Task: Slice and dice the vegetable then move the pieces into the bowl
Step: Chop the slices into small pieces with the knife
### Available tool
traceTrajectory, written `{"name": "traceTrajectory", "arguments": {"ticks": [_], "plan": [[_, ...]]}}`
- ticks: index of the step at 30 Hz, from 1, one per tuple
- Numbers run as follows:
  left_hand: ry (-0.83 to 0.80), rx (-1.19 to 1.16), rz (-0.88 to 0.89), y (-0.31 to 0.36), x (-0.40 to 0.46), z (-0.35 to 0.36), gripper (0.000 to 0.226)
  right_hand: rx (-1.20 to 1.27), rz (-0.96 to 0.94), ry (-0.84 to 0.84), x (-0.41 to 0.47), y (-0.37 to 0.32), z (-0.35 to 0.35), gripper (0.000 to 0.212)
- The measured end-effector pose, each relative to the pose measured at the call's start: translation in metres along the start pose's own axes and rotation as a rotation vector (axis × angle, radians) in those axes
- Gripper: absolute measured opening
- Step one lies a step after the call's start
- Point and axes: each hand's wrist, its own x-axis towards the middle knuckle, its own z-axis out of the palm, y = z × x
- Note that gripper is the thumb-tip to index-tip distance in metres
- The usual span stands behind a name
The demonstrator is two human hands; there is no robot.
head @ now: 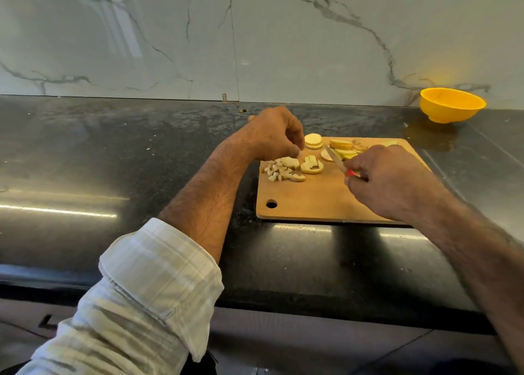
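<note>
I judge I'm mid-dicing. My left hand has its fingertips curled onto a pale round slice cut into strips on the tan wooden cutting board, beside small pale cubes. My right hand grips the red-handled knife, its blade seemingly raised. Uncut slices wait behind. Next: crosscut the strips. The yellow plastic bowl sits well apart.

No lettering, label, brand mark or number can be read anywhere in this kitchen scene: none on the wooden cutting board under the hands, none on the yellow bowl beyond the right hand, none on the knife's red handle.
</note>
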Motion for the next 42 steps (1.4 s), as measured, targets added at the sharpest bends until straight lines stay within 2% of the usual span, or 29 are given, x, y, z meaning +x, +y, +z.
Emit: {"name": "traceTrajectory", "arguments": {"ticks": [5, 12, 17, 21, 24, 27, 30, 33, 42], "plan": [[0.203, 0.034, -0.013, -0.012, 0.004, -0.002, 0.005, -0.009, -0.045, -0.070, 0.003, -0.006, 0.012, 0.029], [0.055, 0.057, -0.101, -0.022, 0.010, 0.005, 0.015, 0.013, -0.078, -0.075, 0.004, -0.006, 0.007, 0.035], [0.021, -0.107, -0.117, -0.024, 0.010, 0.001, 0.014, 0.033, -0.108, -0.127, 0.002, -0.009, 0.004, 0.038], [0.070, -0.051, -0.125, -0.027, 0.011, 0.002, 0.009, 0.038, -0.069, -0.020, 0.002, -0.003, 0.000, 0.036], [0.031, -0.010, -0.143, -0.028, 0.011, 0.004, 0.009, -0.042, -0.022, -0.053, 0.005, -0.003, 0.003, 0.038], [0.001, -0.103, -0.115, -0.026, 0.009, 0.002, 0.014, -0.022, -0.072, -0.104, 0.005, -0.006, 0.001, 0.037], [0.037, -0.145, -0.094, -0.024, 0.009, 0.003, 0.029, 0.084, -0.076, -0.101, 0.004, -0.007, -0.004, 0.033], [0.104, -0.107, -0.084, -0.025, 0.011, 0.005, 0.038, 0.038, -0.079, -0.077, 0.006, -0.005, -0.002, 0.031], [0.152, -0.003, 0.008, -0.016, 0.016, 0.019, 0.027, 0.025, -0.057, -0.112, 0.004, 0.005, -0.001, 0.036]]}}
